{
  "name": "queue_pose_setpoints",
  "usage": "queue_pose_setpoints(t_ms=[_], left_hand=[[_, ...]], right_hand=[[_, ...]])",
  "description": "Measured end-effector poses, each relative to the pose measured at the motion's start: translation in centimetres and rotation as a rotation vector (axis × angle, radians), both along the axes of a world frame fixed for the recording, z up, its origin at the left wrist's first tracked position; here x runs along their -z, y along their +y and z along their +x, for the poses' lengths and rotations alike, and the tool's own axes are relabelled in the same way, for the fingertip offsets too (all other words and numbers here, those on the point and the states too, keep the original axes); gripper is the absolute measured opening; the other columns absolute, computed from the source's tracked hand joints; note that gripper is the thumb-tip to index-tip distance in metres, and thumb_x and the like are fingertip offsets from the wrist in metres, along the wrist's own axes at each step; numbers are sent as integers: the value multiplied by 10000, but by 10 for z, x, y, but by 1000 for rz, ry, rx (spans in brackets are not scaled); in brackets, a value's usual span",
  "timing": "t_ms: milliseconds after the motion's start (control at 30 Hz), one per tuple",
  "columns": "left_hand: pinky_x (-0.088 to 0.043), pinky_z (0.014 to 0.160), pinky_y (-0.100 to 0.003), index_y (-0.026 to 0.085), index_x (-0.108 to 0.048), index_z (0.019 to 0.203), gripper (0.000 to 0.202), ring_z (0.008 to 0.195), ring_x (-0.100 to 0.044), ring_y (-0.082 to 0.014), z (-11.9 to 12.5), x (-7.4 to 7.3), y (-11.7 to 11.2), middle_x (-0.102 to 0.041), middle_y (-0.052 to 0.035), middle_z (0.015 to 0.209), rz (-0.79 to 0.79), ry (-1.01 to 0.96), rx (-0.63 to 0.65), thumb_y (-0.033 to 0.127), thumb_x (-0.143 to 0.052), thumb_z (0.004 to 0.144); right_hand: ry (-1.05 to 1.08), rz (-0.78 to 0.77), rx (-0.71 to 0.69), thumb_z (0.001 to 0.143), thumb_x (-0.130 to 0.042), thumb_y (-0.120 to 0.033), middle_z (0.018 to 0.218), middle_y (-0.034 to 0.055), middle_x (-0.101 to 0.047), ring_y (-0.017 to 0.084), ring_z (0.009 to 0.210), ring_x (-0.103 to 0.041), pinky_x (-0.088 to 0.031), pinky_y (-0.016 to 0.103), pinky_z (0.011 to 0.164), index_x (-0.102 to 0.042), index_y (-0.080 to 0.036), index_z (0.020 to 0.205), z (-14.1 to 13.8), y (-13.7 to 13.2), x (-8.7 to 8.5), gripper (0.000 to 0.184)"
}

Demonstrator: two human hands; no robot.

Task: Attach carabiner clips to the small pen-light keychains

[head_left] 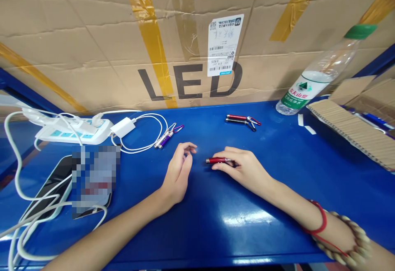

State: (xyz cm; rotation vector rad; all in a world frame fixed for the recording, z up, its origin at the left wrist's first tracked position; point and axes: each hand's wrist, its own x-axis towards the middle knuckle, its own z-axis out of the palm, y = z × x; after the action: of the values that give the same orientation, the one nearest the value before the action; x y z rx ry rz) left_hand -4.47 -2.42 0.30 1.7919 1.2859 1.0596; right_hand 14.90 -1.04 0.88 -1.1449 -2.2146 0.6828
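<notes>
My right hand [243,164] is closed on a red mini flashlight [216,160], gripping it between thumb and fingers just over the blue tabletop [210,230]. The flashlight's silver-rimmed end points left, toward my other hand. My left hand [179,172] rests on its side with loosely bent fingers apart, and nothing shows in it. Beyond it lie a silver mini flashlight [163,138] and a purple mini flashlight [166,140], side by side with carabiner clips. Farther back on the right, a red flashlight [236,117] lies against a black flashlight [235,121], both with clips.
A large cardboard box [108,57] marked LED walls off the back. At left are a white power strip [101,133], a charger [123,127], tangled white cables and two phones [55,184]. A water bottle [308,85] leans at right beside an open carton [348,135].
</notes>
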Motion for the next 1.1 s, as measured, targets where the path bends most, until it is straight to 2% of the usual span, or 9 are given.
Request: queue_pose_setpoints(t_ms=[267,567,767,1100], left_hand=[[-388,765,-302,186,-449,1023,336,845,-472,-159,-2,15,6,-502,-53,940,40,-59,5,375,-201,897],[-358,800,-310,178,-444,1026,333,887,-453,-169,1,5,2,-487,-59,958,3,-43,40,369,-202,903],[-349,809,-311,170,-441,1040,320,902,-447,-170,1,1,0,-478,-65,972,26,-17,74,338,-205,904],[-342,807,-302,167,-436,1046,288,905,-443,-166,1,-2,-2,-471,-65,976,35,0,102,314,-230,909]], right_hand=[[48,25,-43,830,-509,-370,716,-5,-576,70,556,-465,-387,184,555,-656,-228,941,-1,-2,-2,233],[13,66,-34,828,-509,-388,768,0,-588,70,575,-477,-382,180,566,-639,-231,940,1,-3,-1,233],[-16,138,-5,812,-520,-421,690,-4,-571,70,564,-482,-360,179,542,-646,-196,816,0,-5,-3,258],[-67,140,-14,830,-505,-396,762,-10,-574,67,597,-503,-375,170,567,-634,-234,928,2,-4,-4,229]])
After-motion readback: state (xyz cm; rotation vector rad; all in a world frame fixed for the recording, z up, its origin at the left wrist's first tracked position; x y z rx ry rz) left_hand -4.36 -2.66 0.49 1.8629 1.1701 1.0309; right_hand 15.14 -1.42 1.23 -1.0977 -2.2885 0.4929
